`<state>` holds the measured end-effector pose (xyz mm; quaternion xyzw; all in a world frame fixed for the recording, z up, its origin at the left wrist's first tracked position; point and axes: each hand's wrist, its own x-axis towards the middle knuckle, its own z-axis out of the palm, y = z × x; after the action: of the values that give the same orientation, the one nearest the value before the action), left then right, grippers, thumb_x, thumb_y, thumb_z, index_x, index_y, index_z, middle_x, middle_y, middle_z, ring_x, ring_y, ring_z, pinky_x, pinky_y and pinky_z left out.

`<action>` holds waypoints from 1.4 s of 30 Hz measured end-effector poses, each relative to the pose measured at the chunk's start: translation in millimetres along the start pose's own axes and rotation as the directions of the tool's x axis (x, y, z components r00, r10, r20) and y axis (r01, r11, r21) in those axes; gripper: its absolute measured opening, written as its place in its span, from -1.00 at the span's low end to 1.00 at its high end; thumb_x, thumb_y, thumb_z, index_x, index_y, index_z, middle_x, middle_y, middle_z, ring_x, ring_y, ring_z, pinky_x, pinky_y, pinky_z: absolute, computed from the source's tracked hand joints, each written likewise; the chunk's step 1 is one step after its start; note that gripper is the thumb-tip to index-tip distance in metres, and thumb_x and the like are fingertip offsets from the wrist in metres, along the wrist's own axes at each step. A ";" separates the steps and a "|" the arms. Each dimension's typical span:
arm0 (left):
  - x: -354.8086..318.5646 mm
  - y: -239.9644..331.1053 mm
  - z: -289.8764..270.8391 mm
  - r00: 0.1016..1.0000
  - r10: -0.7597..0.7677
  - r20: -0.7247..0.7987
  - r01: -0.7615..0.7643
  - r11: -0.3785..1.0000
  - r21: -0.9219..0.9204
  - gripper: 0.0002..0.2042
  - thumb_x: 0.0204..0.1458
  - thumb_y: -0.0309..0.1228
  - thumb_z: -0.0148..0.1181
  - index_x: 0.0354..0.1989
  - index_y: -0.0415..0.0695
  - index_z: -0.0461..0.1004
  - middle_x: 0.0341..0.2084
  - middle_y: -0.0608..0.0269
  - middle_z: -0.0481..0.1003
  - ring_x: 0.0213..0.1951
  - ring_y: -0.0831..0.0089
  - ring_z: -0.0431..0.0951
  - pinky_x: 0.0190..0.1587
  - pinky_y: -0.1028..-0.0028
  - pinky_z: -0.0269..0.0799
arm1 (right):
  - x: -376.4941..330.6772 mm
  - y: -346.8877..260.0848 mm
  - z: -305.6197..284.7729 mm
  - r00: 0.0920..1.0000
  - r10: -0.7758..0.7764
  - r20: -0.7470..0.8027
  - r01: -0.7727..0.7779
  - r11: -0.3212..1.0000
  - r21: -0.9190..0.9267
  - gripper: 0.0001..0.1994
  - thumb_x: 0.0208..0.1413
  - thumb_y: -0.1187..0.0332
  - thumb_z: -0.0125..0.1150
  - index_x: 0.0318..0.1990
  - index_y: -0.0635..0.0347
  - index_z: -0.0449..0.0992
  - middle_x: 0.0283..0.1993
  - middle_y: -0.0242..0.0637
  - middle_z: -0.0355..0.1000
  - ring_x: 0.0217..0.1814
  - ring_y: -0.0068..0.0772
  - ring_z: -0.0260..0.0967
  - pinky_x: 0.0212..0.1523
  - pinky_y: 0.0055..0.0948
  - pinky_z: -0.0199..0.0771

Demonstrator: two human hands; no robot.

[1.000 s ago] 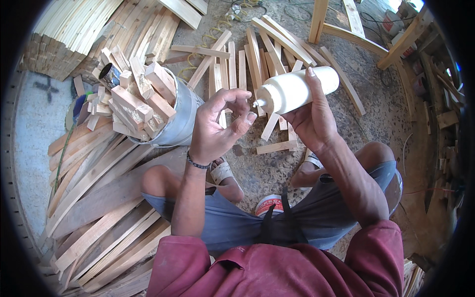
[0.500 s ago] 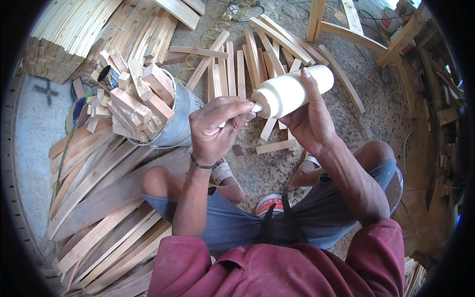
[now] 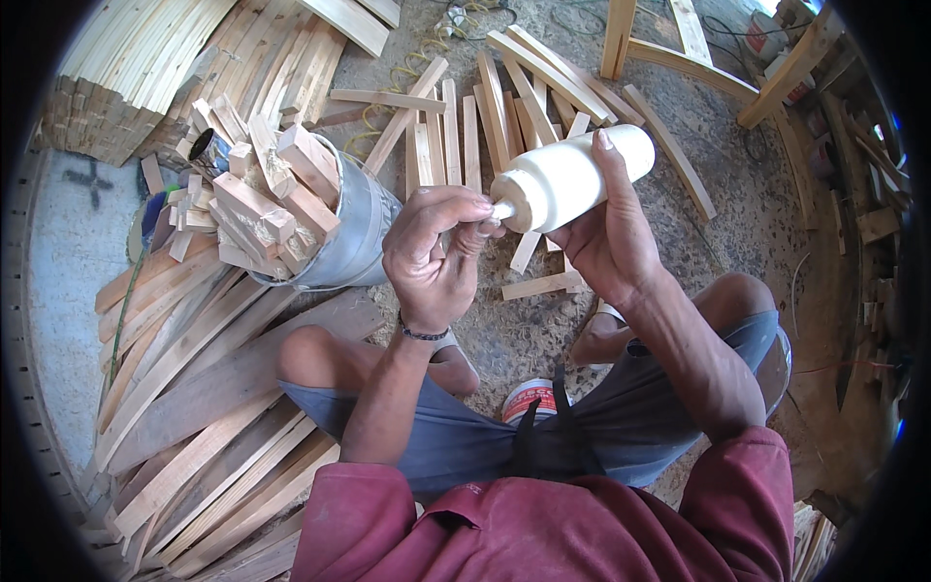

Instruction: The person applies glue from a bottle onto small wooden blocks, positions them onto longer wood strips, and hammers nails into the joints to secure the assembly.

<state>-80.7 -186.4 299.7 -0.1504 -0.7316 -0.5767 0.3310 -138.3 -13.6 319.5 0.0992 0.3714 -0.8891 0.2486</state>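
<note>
A white plastic squeeze bottle (image 3: 562, 182) lies tilted in the air in front of me, its narrow nozzle (image 3: 503, 210) pointing left. My right hand (image 3: 613, 238) is closed round the bottle's body from below and the right, with the thumb along its upper side. The thumb and fingertips of my left hand (image 3: 434, 254) pinch the end of the nozzle, so the very tip is hidden. Beneath the bottle, several short wooden strips (image 3: 451, 136) lie on the floor, some side by side and some crossed.
Left of my hands stands a grey bucket (image 3: 367, 218) heaped with wood offcuts. Long boards (image 3: 208, 456) lie beside my left leg, and stacked planks (image 3: 121, 87) rise at the far left. A small white-and-red tub (image 3: 529, 398) sits between my legs. A wooden frame (image 3: 693, 68) stands far right.
My left wrist and forearm have swung slightly right, while the fingertips stay at the nozzle. The bottle and my right hand have barely moved.
</note>
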 end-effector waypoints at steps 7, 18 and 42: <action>-4.0 3.1 11.9 0.997 0.057 -0.051 -0.058 0.998 -0.013 -0.89 0.22 -0.57 0.12 -0.13 -0.25 0.37 -0.22 0.16 0.37 -0.29 0.53 0.45 -0.31 0.54 0.56 | -4.4 -0.8 5.4 1.000 0.012 0.000 -0.012 1.000 0.024 -0.43 0.28 -0.12 0.08 0.14 0.21 0.26 0.05 -0.20 0.42 0.08 -0.38 0.51 0.04 -0.30 0.66; -7.6 17.3 23.1 0.984 -0.178 0.014 0.173 0.928 -0.329 -0.89 0.28 -0.49 0.07 -0.13 -0.24 0.31 -0.26 0.22 0.33 -0.32 0.53 0.52 -0.23 0.54 0.49 | -1.0 -11.8 -0.3 0.995 -0.025 0.099 0.027 0.999 -0.017 -0.33 0.27 -0.18 0.05 0.22 0.26 0.23 0.08 -0.13 0.46 0.11 -0.29 0.52 0.07 -0.27 0.64; 9.0 18.2 -17.2 0.796 -0.362 0.486 0.409 0.912 0.009 -0.90 0.14 -0.51 0.25 -0.22 -0.26 0.54 -0.34 0.21 0.53 -0.26 0.48 0.56 -0.17 0.49 0.47 | 4.5 -27.4 -7.3 0.990 -0.106 0.088 0.108 0.994 -0.008 -0.37 0.29 -0.15 0.02 0.22 0.24 0.21 0.08 -0.12 0.47 0.04 -0.31 0.56 -0.07 -0.32 0.74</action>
<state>-71.0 -198.8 321.1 -0.1515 -0.7765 -0.6116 0.0081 -156.3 6.4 329.5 0.0383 0.3707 -0.9022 0.2173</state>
